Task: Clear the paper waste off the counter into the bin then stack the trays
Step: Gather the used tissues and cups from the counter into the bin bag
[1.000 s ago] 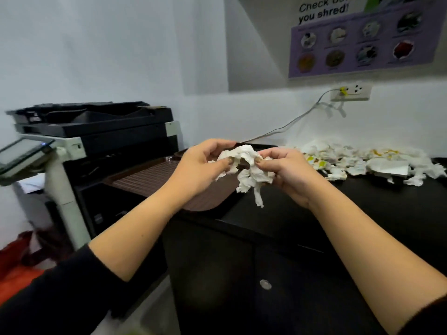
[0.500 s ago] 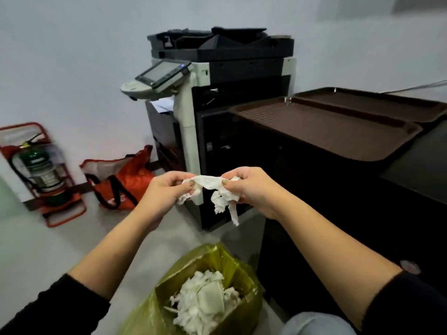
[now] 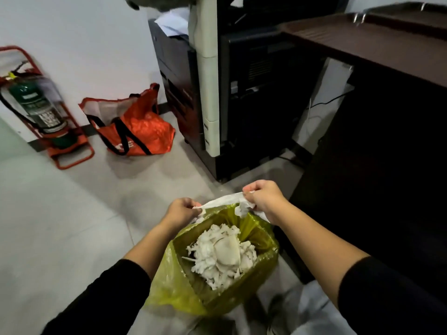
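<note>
Down over the bin (image 3: pixel 262 240), lined with a yellow-green bag, both hands hold one strip of white paper (image 3: pixel 223 201) stretched between them. The left hand (image 3: pixel 181 211) pinches the strip's near end with curled fingers, and the right hand (image 3: pixel 264 198) grips the far end, fingers closed round it, with a crumpled tail of the paper hanging below that fist toward the bag's rim. The strip sits just above the far edge of the bin's mouth. Inside the bin lies a heap of torn white paper scraps (image 3: pixel 222 255), filling much of the opening. Both forearms are bare, with black sleeves pushed up near the elbows. To the right stands the dark worktop (image 3: pixel 377 131), and on its top edge a brown tray (image 3: pixel 350 42) overhangs slightly; a second tray (image 3: pixel 411 16) seems to lie just behind it, though the edge of the view blurs it. Beside the worktop stands a large office copier (image 3: pixel 217 81) on the floor. Further left, against the white wall, an orange bag with black straps (image 3: pixel 135 126) slumps on the tiles, and a green fire extinguisher in a red stand (image 3: pixel 36 105) leans near it.
</note>
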